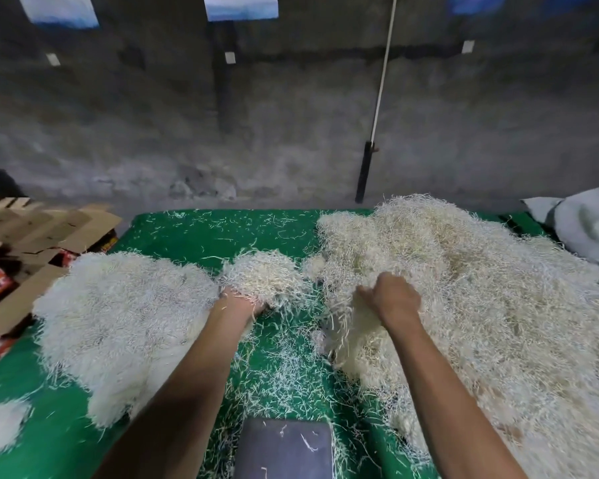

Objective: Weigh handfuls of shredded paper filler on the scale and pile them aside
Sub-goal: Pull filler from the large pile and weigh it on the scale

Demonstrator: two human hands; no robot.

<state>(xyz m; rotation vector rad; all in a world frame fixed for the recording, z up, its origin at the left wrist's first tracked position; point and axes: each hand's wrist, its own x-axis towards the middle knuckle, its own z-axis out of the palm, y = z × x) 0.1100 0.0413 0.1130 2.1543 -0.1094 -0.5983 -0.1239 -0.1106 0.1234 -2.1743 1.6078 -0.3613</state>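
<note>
Shredded paper (pixel 464 288) beside green mat (pixel 194 233)

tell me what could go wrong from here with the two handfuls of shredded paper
1. The left hand carries a loose clump that is shedding strands onto the green mat, so the portion may shrink.
2. The right hand pulls from the big pile, and trailing strands may drag extra filler along.
3. The scale already has stray shreds on it, which could skew the reading.

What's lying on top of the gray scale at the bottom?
Only a few loose paper strands lie on the scale, with no handful there. Its near edge runs out of frame, so any display cannot be seen.
</note>
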